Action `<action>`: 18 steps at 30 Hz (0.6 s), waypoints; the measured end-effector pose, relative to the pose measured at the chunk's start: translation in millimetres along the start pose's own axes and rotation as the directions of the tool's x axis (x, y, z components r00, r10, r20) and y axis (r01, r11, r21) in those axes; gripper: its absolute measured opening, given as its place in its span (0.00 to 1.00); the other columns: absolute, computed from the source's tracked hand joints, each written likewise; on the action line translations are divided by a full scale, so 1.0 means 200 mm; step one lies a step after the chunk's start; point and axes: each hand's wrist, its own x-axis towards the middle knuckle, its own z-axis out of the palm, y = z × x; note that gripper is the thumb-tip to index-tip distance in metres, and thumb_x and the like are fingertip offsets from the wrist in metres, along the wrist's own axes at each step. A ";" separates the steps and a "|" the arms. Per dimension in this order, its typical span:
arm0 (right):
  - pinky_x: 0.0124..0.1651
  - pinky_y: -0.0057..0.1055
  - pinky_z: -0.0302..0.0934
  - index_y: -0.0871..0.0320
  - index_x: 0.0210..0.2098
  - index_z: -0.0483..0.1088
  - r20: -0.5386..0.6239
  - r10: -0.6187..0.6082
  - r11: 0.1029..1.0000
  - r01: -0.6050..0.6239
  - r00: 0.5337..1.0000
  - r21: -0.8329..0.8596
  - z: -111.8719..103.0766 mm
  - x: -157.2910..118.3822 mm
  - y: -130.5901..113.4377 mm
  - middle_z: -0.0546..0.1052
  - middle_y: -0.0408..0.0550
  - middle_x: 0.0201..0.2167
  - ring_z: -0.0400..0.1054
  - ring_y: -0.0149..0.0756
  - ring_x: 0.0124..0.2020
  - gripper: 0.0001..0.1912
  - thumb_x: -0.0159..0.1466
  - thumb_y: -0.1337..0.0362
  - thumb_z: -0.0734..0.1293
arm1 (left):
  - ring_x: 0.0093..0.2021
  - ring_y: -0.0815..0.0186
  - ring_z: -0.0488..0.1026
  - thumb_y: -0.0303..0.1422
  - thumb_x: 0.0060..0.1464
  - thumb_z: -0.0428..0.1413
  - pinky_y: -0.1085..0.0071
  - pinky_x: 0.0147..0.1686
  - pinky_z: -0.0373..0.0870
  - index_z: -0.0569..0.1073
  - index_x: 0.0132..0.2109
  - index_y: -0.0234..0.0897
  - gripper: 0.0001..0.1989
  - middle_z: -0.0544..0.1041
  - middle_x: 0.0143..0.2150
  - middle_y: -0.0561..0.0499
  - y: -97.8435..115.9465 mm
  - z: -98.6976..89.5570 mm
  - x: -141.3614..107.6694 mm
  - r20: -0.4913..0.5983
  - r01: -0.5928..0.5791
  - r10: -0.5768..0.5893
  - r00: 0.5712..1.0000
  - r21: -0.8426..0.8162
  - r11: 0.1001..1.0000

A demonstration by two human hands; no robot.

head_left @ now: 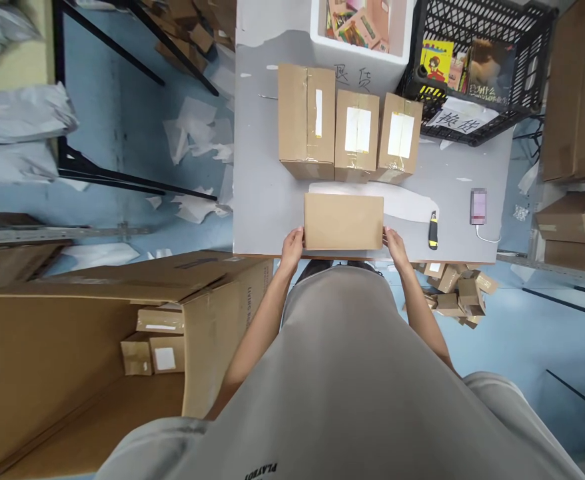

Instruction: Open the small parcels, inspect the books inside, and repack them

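Note:
A plain brown cardboard box lies at the front edge of the grey table, held between my two hands. My left hand grips its left end, and my right hand grips the right end; the fingertips are partly hidden behind the box's sides. Behind it lies a white paper sheet. To the right of my right hand is a yellow and black utility knife. Farther back stand three taped boxes: a larger one, a middle one and a right one, each with a white label.
A white foam box and a black crate, both holding books, stand at the back. A phone with a cable lies at the right. A big open carton with small boxes stands at left. Paper scraps litter the floor.

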 end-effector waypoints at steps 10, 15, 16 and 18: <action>0.64 0.48 0.77 0.53 0.44 0.77 -0.024 0.020 1.000 -0.020 1.000 0.017 0.03 0.27 -0.14 0.87 0.58 0.55 0.82 0.49 0.60 0.46 0.63 0.15 0.60 | 0.58 0.54 0.84 0.62 0.67 0.56 0.59 0.61 0.79 0.79 0.49 0.39 0.29 0.86 0.60 0.35 0.16 0.05 0.30 0.031 0.044 -0.042 0.999 -0.061 0.997; 0.67 0.49 0.75 0.54 0.43 0.79 0.050 0.005 0.991 -0.011 0.999 0.134 0.07 0.27 -0.22 0.90 0.58 0.51 0.84 0.51 0.56 0.48 0.61 0.14 0.62 | 0.58 0.50 0.84 0.71 0.63 0.56 0.56 0.63 0.78 0.82 0.49 0.39 0.38 0.89 0.53 0.38 0.25 0.07 0.31 0.080 -0.012 0.014 0.997 -0.026 1.000; 0.68 0.49 0.75 0.54 0.44 0.80 0.045 -0.004 0.987 -0.003 0.999 0.159 0.06 0.24 -0.23 0.90 0.58 0.53 0.84 0.51 0.57 0.48 0.61 0.14 0.64 | 0.58 0.50 0.84 0.72 0.61 0.56 0.55 0.63 0.78 0.82 0.50 0.38 0.39 0.89 0.54 0.38 0.26 0.06 0.29 0.065 -0.022 0.024 0.998 -0.032 0.999; 0.70 0.50 0.74 0.54 0.47 0.82 0.036 -0.019 0.979 0.012 0.999 0.203 0.04 0.17 -0.24 0.89 0.58 0.56 0.84 0.52 0.59 0.47 0.61 0.16 0.67 | 0.59 0.49 0.84 0.74 0.60 0.56 0.55 0.62 0.78 0.83 0.50 0.38 0.42 0.89 0.55 0.38 0.26 0.03 0.23 0.034 -0.045 0.047 0.998 -0.058 0.997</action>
